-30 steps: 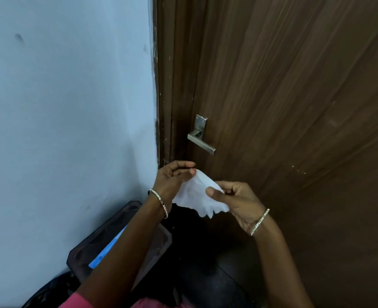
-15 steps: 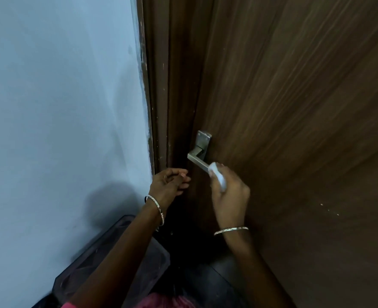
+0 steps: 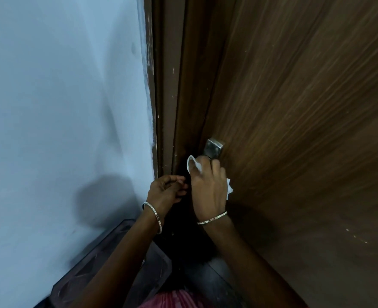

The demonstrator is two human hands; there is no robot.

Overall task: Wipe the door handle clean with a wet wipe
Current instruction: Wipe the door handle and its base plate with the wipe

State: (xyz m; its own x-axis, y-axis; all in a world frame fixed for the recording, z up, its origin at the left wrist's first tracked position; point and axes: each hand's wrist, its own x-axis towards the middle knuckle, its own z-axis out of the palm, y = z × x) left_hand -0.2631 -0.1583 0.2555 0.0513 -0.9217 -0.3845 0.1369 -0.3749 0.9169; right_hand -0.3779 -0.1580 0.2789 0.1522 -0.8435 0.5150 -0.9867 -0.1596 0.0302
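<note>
The metal door handle (image 3: 214, 147) sticks out of the brown wooden door (image 3: 294, 121). Only its square base plate shows; the lever is hidden under my right hand (image 3: 208, 185). That hand is wrapped around the lever with the white wet wipe (image 3: 193, 165) pressed against it, and a corner of the wipe pokes out on the right side of the hand. My left hand (image 3: 167, 191) hovers just left of it beside the door frame, fingers loosely curled, holding nothing that I can see.
A pale blue wall (image 3: 61, 118) fills the left side and meets the dark door frame (image 3: 163, 107). A dark bin (image 3: 108, 267) stands on the floor below my left arm, against the wall.
My right hand has slid along the lever toward its base and now covers it with the wipe. The left hand, which let go of the wipe earlier, stays beside it.
</note>
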